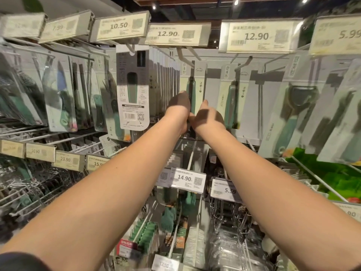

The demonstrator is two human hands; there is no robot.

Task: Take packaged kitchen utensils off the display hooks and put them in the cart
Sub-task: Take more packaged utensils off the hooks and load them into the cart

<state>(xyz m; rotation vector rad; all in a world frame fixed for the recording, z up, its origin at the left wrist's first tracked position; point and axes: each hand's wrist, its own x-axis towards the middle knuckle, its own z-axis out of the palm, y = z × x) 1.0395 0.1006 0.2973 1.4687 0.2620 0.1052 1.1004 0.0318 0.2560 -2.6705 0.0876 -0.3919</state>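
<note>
Both hands reach far to one hanging pack (192, 89) on its hook (185, 57) — left hand (178, 106) and right hand (208, 116) flank its lower part, each grip hidden — cannot tell.

A carded green-handled peeler (192, 89) hangs upright from its display hook (188, 60), beneath a 12.90 tag.

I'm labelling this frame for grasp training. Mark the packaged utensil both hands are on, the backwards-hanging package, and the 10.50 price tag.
Held package (195, 75): head view, upper card above the hands.
Backwards package (133, 89): head view, middle of its printed back.
10.50 tag (119, 26): head view, on the price digits.
</note>
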